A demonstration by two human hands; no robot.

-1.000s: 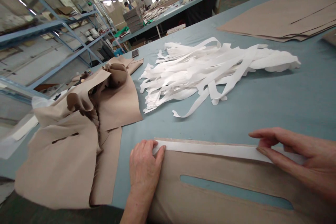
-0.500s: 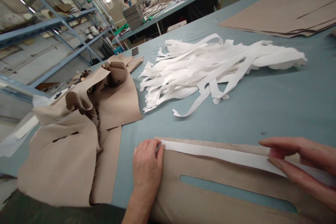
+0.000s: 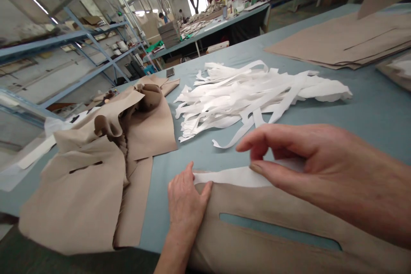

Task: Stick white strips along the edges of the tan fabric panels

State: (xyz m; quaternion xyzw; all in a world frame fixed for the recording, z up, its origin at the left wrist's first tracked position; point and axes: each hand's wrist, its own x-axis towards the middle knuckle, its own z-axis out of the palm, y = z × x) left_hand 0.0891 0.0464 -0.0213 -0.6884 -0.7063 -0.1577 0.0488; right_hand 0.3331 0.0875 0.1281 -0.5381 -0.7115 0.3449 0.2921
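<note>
My left hand (image 3: 186, 201) rests at the left end of a white fabric strip (image 3: 231, 177), its thumb and fingers holding the end against a brown fabric panel (image 3: 250, 199). The strip lies along the panel's far edge. A long rounded slot (image 3: 279, 231) is cut through the panel. Over the strip, my right hand (image 3: 308, 171) is curled with a gap between thumb and index fingertip. White strip shows behind its thumb and between its fingers; the rest is hidden by the hand. Farther back lies a loose pile of white strips (image 3: 244, 94).
Crumpled brown fabric pieces (image 3: 77, 197) lie on the left of the blue-grey table (image 3: 334, 115). Flat brown panels (image 3: 334, 43) are stacked at the far right. A phone (image 3: 170, 72) sits near the far left edge. Blue shelving (image 3: 83, 34) and another worktable (image 3: 205, 32) stand beyond, with people behind.
My right hand has moved left along the strip, closer to my left hand, and its thumb and fingers are higher. My left thumb has spread away from the fingers. The view has shifted slightly.
</note>
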